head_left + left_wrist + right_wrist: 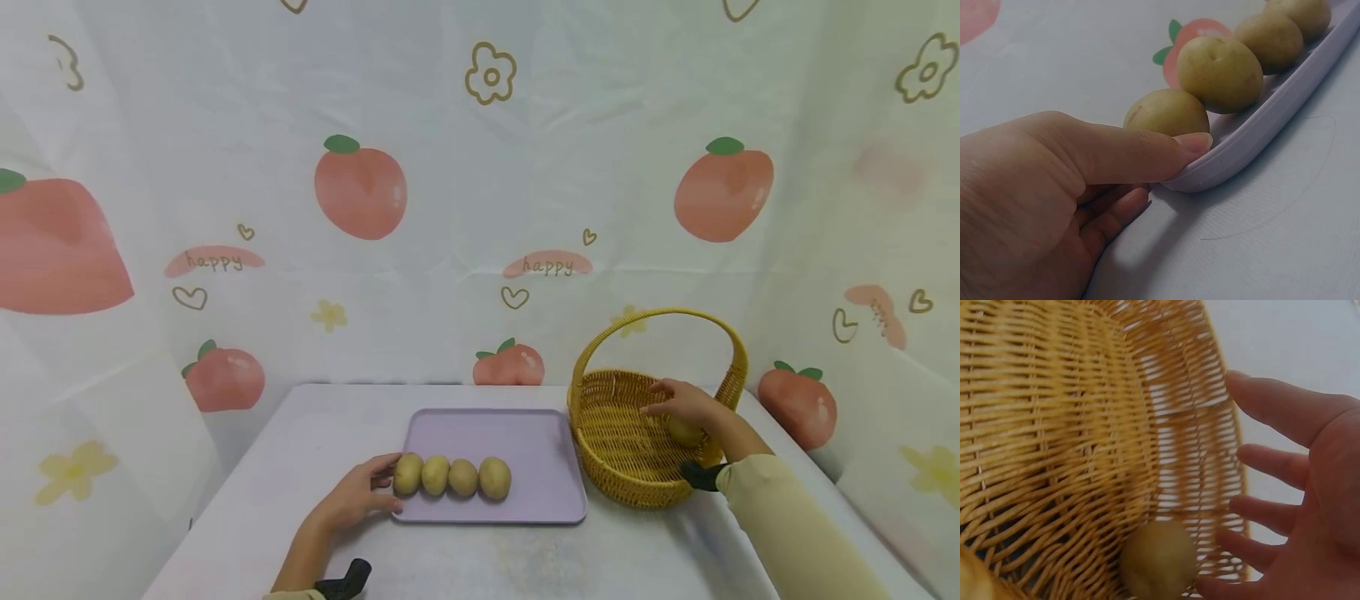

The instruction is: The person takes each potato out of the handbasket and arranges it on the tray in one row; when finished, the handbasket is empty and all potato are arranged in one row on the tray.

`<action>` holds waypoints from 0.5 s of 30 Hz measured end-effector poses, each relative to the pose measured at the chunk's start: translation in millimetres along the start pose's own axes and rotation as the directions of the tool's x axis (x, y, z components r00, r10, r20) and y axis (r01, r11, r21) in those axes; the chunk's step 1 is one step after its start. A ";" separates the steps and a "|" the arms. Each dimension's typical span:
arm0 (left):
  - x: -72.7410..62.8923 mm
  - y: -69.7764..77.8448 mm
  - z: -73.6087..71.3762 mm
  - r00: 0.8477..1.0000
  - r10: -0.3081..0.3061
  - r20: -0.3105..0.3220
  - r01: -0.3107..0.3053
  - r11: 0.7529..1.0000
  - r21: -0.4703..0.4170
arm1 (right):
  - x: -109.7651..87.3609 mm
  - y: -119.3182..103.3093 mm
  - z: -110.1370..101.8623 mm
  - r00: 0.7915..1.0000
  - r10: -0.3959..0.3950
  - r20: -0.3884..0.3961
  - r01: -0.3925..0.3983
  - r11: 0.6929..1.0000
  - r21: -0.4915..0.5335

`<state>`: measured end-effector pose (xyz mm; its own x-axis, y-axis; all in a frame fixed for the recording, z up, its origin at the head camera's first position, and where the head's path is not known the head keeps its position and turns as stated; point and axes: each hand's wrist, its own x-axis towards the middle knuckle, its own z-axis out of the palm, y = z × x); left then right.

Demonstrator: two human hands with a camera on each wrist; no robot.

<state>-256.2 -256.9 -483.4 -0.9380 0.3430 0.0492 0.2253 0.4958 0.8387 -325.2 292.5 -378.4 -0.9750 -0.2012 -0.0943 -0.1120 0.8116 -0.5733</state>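
A lilac tray [536,467] lies on the table with several potatoes [463,477] in a row along its left half. My left hand [360,497] grips the tray's left end beside the leftmost potato [407,474]. In the left wrist view its thumb [1191,144] lies on the tray's rim at the corner, the other fingers partly hidden behind. Over the right part of a yellow wicker basket [630,433] is my right hand [690,404], fingers spread and holding nothing. Under it, inside the basket, one potato [1159,559] rests against the woven wall.
The basket's tall arched handle [660,313] rises above its rim, left of and behind the right hand. A white table [337,417] carries everything. A white curtain [450,317] printed with peaches hangs behind and at both sides.
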 end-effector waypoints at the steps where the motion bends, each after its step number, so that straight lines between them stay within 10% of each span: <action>1: -0.2 1.0 0.1 1.000 0.001 0.000 -0.001 1.000 -0.002 | -0.6 2.0 0.5 1.000 0.013 0.006 -0.013 1.000 0.002; 15: -0.5 -0.7 -0.4 1.000 0.023 -0.001 -0.023 1.000 -0.002 | 11.1 5.7 11.0 0.993 -0.017 0.117 0.025 0.998 -0.066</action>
<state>-256.0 -257.8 -483.8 -0.9329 0.3533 0.0695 0.2466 0.4862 0.8383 -334.6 288.9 -391.6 -0.9437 -0.2777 -0.1795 -0.1484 0.8407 -0.5208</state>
